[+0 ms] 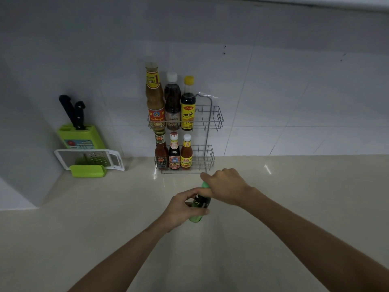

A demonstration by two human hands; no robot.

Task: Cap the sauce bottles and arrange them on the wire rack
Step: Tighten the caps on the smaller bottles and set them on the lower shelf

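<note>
A dark sauce bottle (202, 200) with a green label stands on the counter in front of the rack. My left hand (182, 208) grips its body. My right hand (226, 187) closes over its green cap (204, 184) at the top. The two-tier wire rack (212, 119) hangs on the tiled wall. Its upper shelf holds three tall capped bottles (172, 102) on the left side. Three smaller capped bottles (174, 153) fill the left of the lower shelf (205, 158). The right end of each shelf is free.
A green knife block (81, 137) with two black-handled knives stands in the left corner. A white grater (89, 159) and a green holder (88, 171) lie in front of it. The beige counter (294, 197) stretches right along the tiled wall.
</note>
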